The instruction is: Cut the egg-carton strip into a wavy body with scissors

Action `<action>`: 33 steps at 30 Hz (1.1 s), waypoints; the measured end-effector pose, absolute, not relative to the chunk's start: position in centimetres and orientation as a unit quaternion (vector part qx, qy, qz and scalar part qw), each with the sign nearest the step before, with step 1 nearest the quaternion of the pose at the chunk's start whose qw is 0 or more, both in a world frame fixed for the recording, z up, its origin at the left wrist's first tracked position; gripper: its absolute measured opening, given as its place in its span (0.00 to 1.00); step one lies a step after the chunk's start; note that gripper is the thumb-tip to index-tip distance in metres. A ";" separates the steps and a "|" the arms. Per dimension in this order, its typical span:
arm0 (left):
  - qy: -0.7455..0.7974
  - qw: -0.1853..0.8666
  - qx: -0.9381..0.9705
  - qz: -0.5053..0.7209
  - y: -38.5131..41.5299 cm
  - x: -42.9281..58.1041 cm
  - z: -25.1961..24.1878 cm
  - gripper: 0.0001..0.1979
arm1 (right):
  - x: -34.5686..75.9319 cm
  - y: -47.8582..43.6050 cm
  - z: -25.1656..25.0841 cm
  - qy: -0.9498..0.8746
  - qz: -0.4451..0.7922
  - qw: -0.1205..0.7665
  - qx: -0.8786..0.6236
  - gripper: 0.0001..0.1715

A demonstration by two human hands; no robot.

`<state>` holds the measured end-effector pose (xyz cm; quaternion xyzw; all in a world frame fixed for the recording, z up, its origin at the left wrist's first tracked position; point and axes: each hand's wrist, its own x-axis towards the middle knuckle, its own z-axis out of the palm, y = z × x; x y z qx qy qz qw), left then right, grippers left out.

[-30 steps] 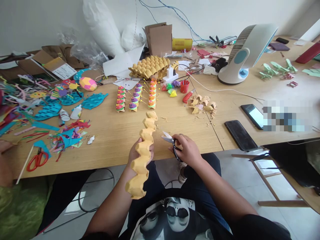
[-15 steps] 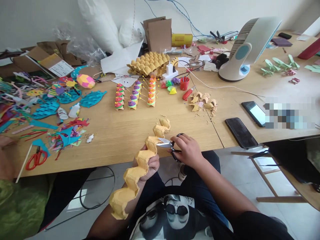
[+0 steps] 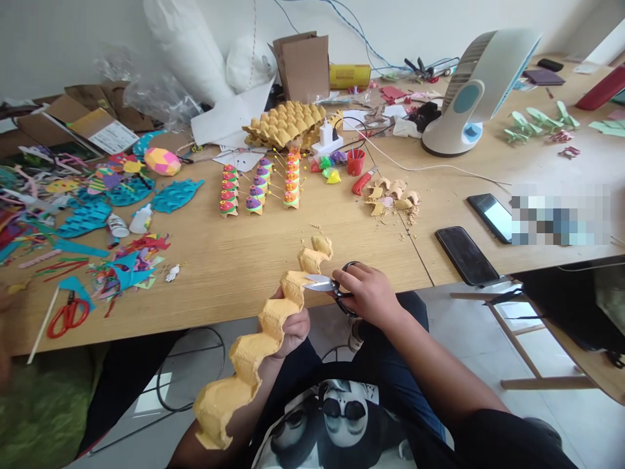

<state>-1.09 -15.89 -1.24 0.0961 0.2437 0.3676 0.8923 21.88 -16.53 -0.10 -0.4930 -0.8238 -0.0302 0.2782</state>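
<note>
My left hand (image 3: 294, 331) is closed around the middle of a long, yellowish egg-carton strip (image 3: 247, 355), which slants from near my lap up over the table edge. In my right hand (image 3: 368, 293) are black-handled scissors (image 3: 321, 284), fingers through the loops. Their blades meet the edge of the strip near its far end, just beyond my left hand; whether they are cutting into it I cannot tell. Farther back on the table stand three painted carton-strip caterpillars (image 3: 254, 185) with faces and pin-like feelers. Trimmed carton pieces (image 3: 390, 197) lie with crumbs to the right.
Behind are a stack of egg trays (image 3: 286, 124), a white fan (image 3: 469, 98) and a red cup (image 3: 355, 163). A red cutter (image 3: 364, 182) and phones (image 3: 466, 254) lie to the right. Coloured scraps (image 3: 129, 267) and red-handled scissors (image 3: 68, 316) are on the left, beside another person's green sleeve (image 3: 43, 397).
The near end of the strip has swung down and to the left. The scissors stay at nearly the same spot on its edge. The view has shifted slightly.
</note>
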 end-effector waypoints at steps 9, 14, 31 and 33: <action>0.192 0.876 -0.077 0.436 -16.2 -1.1 -0.6 0.23 | 22.8 -16.8 1.2 -0.848 -0.059 0.252 -0.463 0.12; 0.232 0.867 -0.059 0.438 -16.4 -1.5 -1.0 0.24 | 23.1 -16.8 1.3 -0.853 -0.057 0.263 -0.447 0.14; 0.143 0.893 -0.042 0.424 -15.8 -0.4 -0.1 0.18 | 23.2 -16.4 0.2 -0.854 -0.043 0.246 -0.457 0.16; 0.179 0.884 -0.050 0.429 -15.7 -0.3 -0.1 0.18 | 23.2 -16.4 -0.1 -0.853 -0.044 0.246 -0.458 0.17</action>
